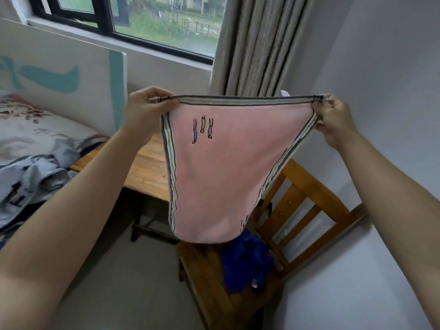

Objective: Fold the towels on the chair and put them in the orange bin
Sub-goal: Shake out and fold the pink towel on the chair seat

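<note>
A pink towel [228, 163] with grey-green striped edges and small embroidered figures hangs stretched in the air above the wooden chair [307, 201]. My left hand [145, 110] pinches its top left corner. My right hand [335, 120] pinches its top right corner. The towel's lower end hangs doubled, just above the seat. A crumpled blue towel [247, 263] lies on the chair seat, below and right of the pink one. No orange bin is in view.
A wooden table [147, 167] stands behind the towel. A bed with grey clothes [33, 179] and a white headboard [62, 75] is at the left. Window and curtain [257, 44] are behind; a white wall is at the right.
</note>
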The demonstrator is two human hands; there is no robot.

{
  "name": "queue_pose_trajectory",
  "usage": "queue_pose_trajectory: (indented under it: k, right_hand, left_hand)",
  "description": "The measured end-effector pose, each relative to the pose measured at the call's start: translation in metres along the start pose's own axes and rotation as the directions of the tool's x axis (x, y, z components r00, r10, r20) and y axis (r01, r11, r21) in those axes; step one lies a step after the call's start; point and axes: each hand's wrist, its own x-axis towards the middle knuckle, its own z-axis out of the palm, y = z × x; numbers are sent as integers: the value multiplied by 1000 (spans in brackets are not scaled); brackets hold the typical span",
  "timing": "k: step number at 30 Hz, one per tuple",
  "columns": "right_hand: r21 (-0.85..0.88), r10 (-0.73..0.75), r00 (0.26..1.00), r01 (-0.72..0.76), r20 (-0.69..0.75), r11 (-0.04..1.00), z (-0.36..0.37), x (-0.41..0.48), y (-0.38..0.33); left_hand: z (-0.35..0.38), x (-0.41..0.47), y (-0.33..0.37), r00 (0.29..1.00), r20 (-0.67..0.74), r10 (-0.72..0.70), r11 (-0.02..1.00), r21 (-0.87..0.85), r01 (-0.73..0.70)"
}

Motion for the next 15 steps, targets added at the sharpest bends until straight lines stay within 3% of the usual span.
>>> queue_pose_trajectory:
  k: [8, 11, 15]
  right_hand:
    - [-2, 180, 982, -181, 60, 984, -23, -33, 61]
    - [-88, 284, 951, -274, 121, 958, -32, -51, 94]
    - [-270, 432, 875, -371, 220, 889, -47, -76, 128]
  left_hand:
    - [2, -55, -29, 939, 240, -247, 950, -131, 283]
    - [0, -78, -49, 873, 343, -346, 915, -80, 394]
    - [0, -108, -79, 732, 453, -509, 829, 31, 558]
